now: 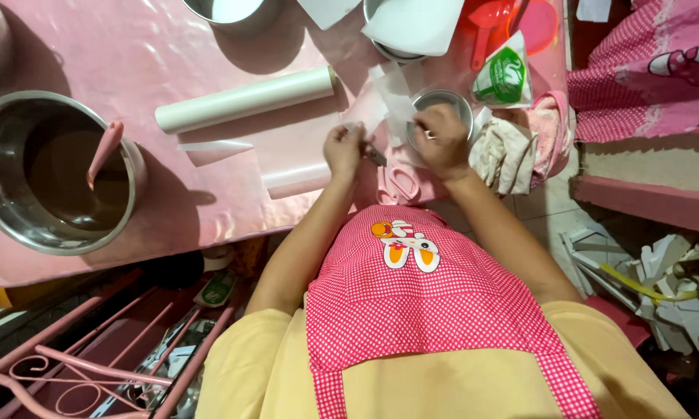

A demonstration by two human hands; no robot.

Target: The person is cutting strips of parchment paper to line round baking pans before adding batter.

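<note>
Closest to the camera is a pink checked apron (411,310) with a cartoon rabbit patch, worn over a yellow shirt, and both forearms reach out from it to a table with a pink cover (132,46).

Left hand (343,149) has its fingers curled shut, pinching the edge of a white sheet of paper (388,101), and a small dark tool pokes out just beside it; can't tell what that tool is or whether the hand really holds it. Right hand (442,140) sits on top of a small round metal tin (442,105), fingers bent down onto the paper at the tin's rim, so it's pressing more than grabbing. That tin is near the table's front edge, right between the hands and a crumpled cloth (508,151).

Pink-handled scissors (400,182) lie on the table just below the hands. Off to the left there's a long roll of white paper (245,99), and further left a big steel pot (51,174) of brown batter with a pink spatula (105,151) leaning in it. A green and white packet (505,77) sits behind the tin.
</note>
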